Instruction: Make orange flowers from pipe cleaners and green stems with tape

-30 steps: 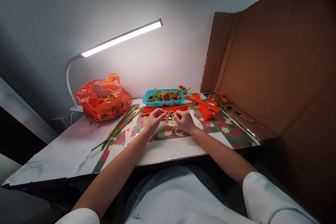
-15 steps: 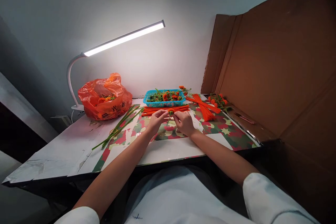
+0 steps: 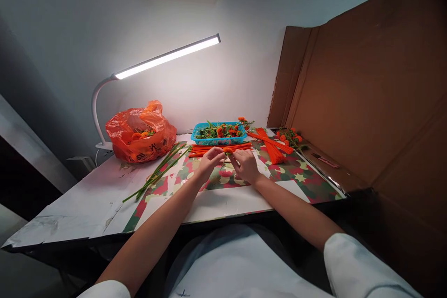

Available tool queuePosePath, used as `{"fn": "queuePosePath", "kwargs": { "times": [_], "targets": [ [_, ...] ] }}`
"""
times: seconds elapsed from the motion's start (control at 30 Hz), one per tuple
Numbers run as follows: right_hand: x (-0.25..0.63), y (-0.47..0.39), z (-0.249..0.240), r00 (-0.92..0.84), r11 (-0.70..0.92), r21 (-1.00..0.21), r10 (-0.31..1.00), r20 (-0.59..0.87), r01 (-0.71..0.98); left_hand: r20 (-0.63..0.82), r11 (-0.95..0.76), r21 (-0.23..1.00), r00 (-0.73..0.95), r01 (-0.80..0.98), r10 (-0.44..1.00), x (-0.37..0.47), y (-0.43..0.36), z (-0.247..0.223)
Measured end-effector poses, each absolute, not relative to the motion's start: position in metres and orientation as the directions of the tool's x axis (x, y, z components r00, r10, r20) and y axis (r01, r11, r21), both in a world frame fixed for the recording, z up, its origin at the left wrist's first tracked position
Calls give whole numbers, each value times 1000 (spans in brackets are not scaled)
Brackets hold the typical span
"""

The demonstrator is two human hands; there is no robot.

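A small orange flower (image 3: 227, 151) with a thin green stem is held between my two hands above the patterned table mat. My left hand (image 3: 210, 162) pinches it from the left, and my right hand (image 3: 245, 164) has its fingers closed at its right side. Just behind my hands lies a row of orange-red sticks (image 3: 202, 150). Beyond them is a blue basket (image 3: 220, 141) filled with orange flowers and green stems. A crossed bundle of orange-red sticks (image 3: 272, 146) rests to the right of my right hand.
An orange plastic bag (image 3: 139, 137) with flowers stands at the left, beside long green stems (image 3: 153, 174). A lit lamp (image 3: 167, 57) arches over the table. More flowers (image 3: 289, 138), a cutting tool (image 3: 325, 160) and tall cardboard (image 3: 366, 79) are at the right.
The whole view has shifted slightly, with things sitting a little lower in the picture. The flower head has tilted a little between my fingers; both hands stay almost in place.
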State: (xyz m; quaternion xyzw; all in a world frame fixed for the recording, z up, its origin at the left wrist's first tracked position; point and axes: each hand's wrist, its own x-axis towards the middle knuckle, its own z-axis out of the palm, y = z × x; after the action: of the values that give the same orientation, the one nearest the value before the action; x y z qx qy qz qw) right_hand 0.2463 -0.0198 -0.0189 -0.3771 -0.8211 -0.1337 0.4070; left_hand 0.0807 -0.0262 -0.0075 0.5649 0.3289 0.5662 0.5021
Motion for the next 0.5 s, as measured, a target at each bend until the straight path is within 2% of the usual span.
{"fn": "queuePosePath", "kwargs": {
  "times": [0.13, 0.27, 0.33, 0.5],
  "targets": [
    [249, -20, -17, -401, 719, -124, 513, 759, 684, 311, -291, 946, 149, -142, 939, 80, -25, -8],
    [252, -22, -14, -324, 800, -345, 535, 780, 491, 365, -350, 925, 90, -147, 927, 78, -22, -8],
    [253, -23, -12, -280, 817, -415, 541, 793, 401, 387, -376, 918, 73, -127, 919, 77, -22, -9],
    [248, -25, -10, -275, 848, -409, 504, 819, 337, 433, -428, 901, 118, -68, 893, 78, -22, -11]
  ]
}}
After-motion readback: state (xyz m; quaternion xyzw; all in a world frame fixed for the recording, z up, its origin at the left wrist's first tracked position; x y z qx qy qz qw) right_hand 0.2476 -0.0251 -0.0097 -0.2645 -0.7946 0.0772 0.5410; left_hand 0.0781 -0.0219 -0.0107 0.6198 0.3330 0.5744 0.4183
